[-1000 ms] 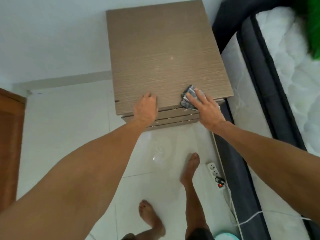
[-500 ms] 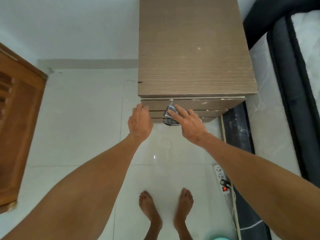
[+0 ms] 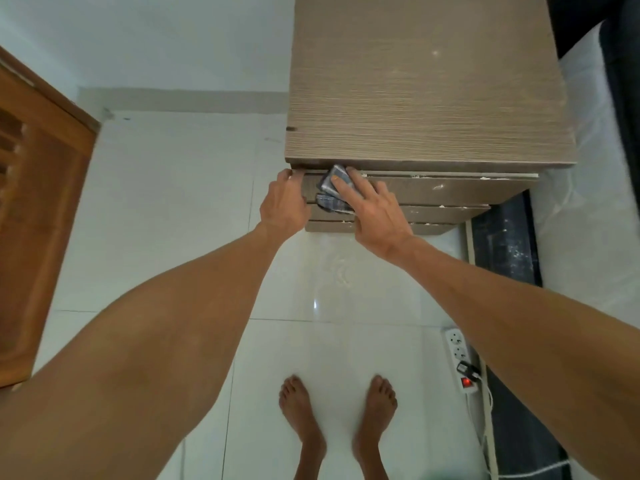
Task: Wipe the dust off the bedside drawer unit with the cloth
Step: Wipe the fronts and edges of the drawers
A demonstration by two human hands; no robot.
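Far out to the left of my left hand (image 3: 282, 206) I see a brown wooden panelled door (image 3: 38, 220) standing against the pale wall. My left hand is at the front left corner of the grey-brown wood-grain bedside drawer unit (image 3: 426, 88), fingertips curled onto the corner just under the top board, touching it; it grips nothing else. Just to its right, close beside it, my right hand (image 3: 375, 213) presses a crumpled grey-blue checked cloth (image 3: 334, 190) flat against the front of the top drawer, fingers spread over the cloth, which bunches out above and below my index finger. The cloth sits at the left end of that drawer front, below the top board's edge. White specks dot the drawer edges to the right of my right hand. Below both hands, my two bare feet (image 3: 337, 414) stand on glossy white floor tiles (image 3: 166, 209). Down to the right of my right forearm a white power strip (image 3: 462, 362) with a red lit switch lies by the dark bed base (image 3: 504, 247).
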